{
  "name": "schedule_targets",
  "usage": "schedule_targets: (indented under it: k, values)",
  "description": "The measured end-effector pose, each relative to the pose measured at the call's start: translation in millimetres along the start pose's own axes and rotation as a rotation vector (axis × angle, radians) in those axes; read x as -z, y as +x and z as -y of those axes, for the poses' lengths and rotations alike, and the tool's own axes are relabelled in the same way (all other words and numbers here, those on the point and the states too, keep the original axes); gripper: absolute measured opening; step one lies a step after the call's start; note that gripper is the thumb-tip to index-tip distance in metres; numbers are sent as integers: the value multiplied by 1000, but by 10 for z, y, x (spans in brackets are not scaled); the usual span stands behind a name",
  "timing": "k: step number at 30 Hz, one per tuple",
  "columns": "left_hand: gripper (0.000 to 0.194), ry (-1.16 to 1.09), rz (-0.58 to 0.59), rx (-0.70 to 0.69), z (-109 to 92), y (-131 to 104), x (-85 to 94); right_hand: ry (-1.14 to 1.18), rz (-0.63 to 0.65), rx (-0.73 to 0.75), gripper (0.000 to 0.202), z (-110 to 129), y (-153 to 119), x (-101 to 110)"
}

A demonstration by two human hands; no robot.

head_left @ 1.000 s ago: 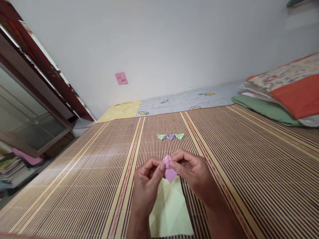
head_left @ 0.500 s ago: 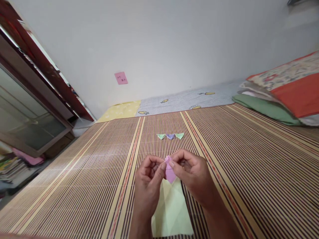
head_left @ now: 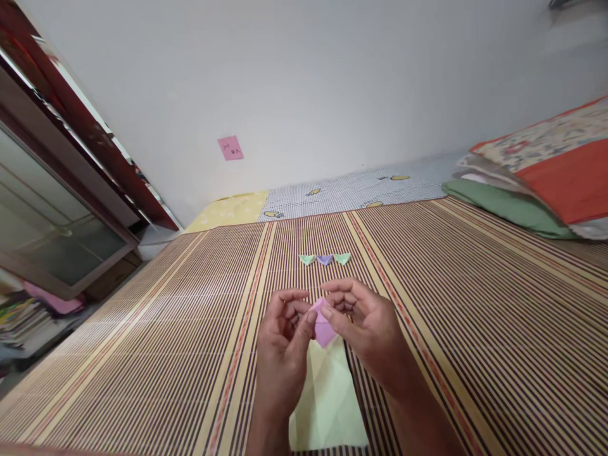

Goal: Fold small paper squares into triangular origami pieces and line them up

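Three folded-paper triangles [head_left: 325, 259] already sit formed on the striped mat [head_left: 190, 329]; the pink paper [head_left: 325, 334], beyond the pale-green sheet [head_left: 329, 405], looks part-folded — left hand [head_left: 284, 339] and right hand [head_left: 368, 326] pinching its sides, index fingers raised.

You've got two bare hands in play, your left hand [head_left: 282, 339] and your right hand [head_left: 373, 326], and one pink folded-paper piece [head_left: 325, 334] between them! Up at twelve o'clock from it, count three little folded-paper triangles in a row: one mint-green left-end triangle [head_left: 307, 259], one purple middle triangle [head_left: 325, 259], one mint-green right-end triangle [head_left: 342, 259]. That's two green, one purple! At your six o'clock, one pale yellow-green creased paper sheet [head_left: 327, 399]. Eleven o'clock, one pink rectangular paper note [head_left: 230, 148]. And beneath you, one brown-and-cream striped mat [head_left: 142, 342]!
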State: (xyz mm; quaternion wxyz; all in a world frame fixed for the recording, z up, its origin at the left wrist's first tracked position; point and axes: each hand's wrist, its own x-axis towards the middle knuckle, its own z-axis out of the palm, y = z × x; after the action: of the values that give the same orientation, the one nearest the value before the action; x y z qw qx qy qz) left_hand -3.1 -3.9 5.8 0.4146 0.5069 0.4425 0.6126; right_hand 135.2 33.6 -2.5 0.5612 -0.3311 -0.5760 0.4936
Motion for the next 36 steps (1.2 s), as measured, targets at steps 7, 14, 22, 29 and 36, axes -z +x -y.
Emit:
schedule_targets:
  k: [7,14,22,29,36]
  values:
    - [21,94,36,-13,18,7,12,-88,87,18,11,109,4,32]
    - [25,264,108,-21,1,21,35,-131,39,73,16,98,-2,9]
    - [28,335,130,13,-23,20,14,-97,41,29,20,15,0,-4]
    - [29,58,3,102,75,62,59,-5,154,-111,32,-5,46,68]
    - [26,-113,-48,133,114,65,63,-60,192,-100,28,-55,19,85]
